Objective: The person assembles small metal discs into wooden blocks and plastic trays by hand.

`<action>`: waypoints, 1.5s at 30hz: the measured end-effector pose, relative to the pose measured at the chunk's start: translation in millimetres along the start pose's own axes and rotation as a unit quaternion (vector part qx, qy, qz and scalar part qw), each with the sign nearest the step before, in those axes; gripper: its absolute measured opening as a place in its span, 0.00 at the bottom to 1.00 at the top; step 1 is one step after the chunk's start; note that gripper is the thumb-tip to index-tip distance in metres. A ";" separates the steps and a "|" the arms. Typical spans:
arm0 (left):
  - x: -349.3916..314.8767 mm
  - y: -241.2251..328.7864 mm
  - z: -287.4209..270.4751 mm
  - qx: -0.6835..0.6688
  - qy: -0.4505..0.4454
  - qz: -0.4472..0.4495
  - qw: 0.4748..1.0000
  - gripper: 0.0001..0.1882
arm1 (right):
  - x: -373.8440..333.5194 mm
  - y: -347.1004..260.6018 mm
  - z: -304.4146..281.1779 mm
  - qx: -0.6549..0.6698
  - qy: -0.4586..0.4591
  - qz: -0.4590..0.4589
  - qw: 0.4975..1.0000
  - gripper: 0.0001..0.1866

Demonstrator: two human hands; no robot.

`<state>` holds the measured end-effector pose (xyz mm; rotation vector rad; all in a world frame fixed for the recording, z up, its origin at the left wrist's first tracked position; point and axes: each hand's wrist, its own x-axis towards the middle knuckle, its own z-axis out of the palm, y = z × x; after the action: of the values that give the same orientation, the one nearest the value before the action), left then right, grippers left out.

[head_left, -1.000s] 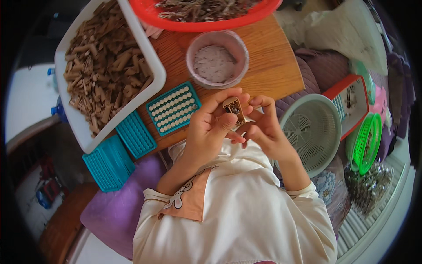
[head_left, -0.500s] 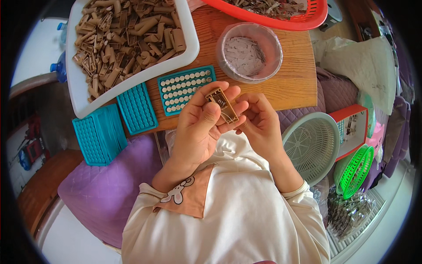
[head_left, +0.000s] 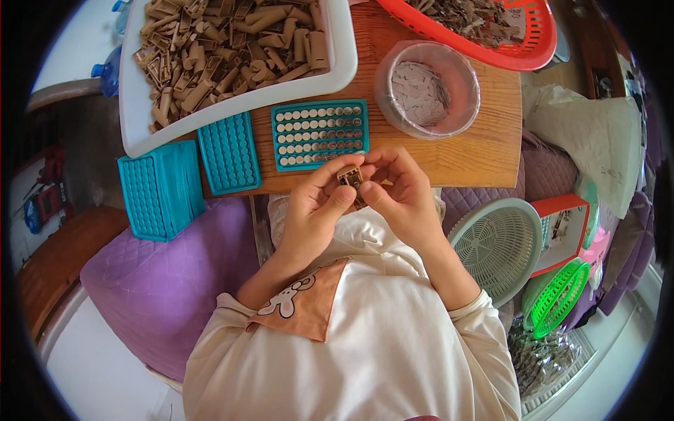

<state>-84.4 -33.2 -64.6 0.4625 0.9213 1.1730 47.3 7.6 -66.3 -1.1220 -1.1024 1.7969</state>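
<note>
Between both hands, in front of my chest, is a small brown plastic casing (head_left: 350, 179), its open face up and small parts inside too small to make out. My left hand (head_left: 314, 214) grips it from the left with thumb and fingers. My right hand (head_left: 401, 200) closes on its right side, the thumb at the casing's edge and the fingers curled behind. Just beyond the fingers, a teal tray (head_left: 286, 167) lies on the wooden table (head_left: 484, 158), holding rows of small round silvery discs (head_left: 319, 133) like button cells.
Left of that tray lie another teal tray (head_left: 229, 154) and a teal stack (head_left: 158, 193). A white bin (head_left: 342, 59) holds brown plastic parts (head_left: 225, 59). A lined bucket (head_left: 465, 112) contains pale flat pieces; a red basket (head_left: 540, 42) stands behind. To the right are grey (head_left: 495, 245) and green baskets (head_left: 559, 298).
My right hand has come up onto the casing and now grips it beside the left. The casing has turned more upright and is more covered by fingers. The whole view has shifted slightly.
</note>
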 end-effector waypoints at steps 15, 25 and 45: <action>2.2 30.3 -74.1 0.156 0.136 -0.040 0.978 0.16 | 31.8 38.5 -9.3 -0.186 0.145 -0.101 0.967 0.18; 12.1 38.3 -80.8 0.118 0.099 -0.094 0.984 0.15 | 6.9 30.2 -73.0 -0.097 0.445 -0.200 0.868 0.22; 22.5 19.3 -61.1 0.107 0.045 -0.109 0.987 0.16 | 7.3 -6.3 -88.9 -0.524 0.389 -0.248 0.716 0.11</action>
<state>-142.8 -14.3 -93.4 0.4703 1.1533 0.9065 128.0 41.2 -84.9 -1.7171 -1.6354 0.0379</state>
